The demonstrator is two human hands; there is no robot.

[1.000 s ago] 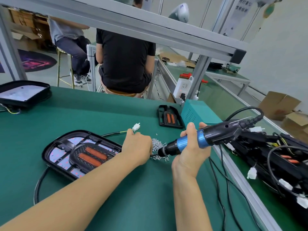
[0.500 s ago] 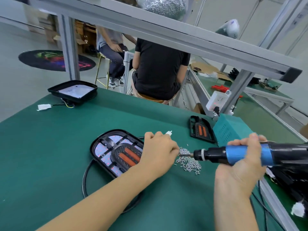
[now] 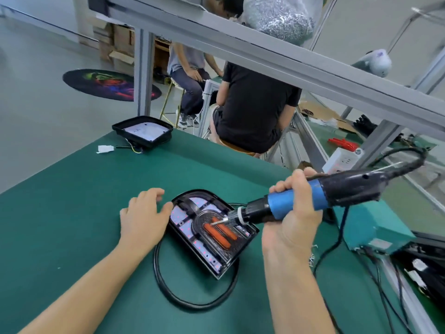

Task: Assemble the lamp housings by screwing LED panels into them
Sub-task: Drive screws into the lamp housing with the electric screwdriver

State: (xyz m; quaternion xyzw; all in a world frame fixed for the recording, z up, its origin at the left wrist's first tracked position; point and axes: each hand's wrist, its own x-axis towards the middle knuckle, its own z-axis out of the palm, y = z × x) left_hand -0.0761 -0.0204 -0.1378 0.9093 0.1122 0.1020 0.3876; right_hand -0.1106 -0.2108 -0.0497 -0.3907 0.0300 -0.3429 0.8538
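Nearest, a black cable loops on the green table around the near end of the black lamp housing, which lies flat between the two hands with its LED panel and two orange strips facing up. The left hand rests on the table at the housing's left edge, fingers loosely spread and thumb touching the rim, while the right hand grips the blue-and-black electric screwdriver, its bit tilted down over the orange strips. Farther back a second housing sits at the table's far edge.
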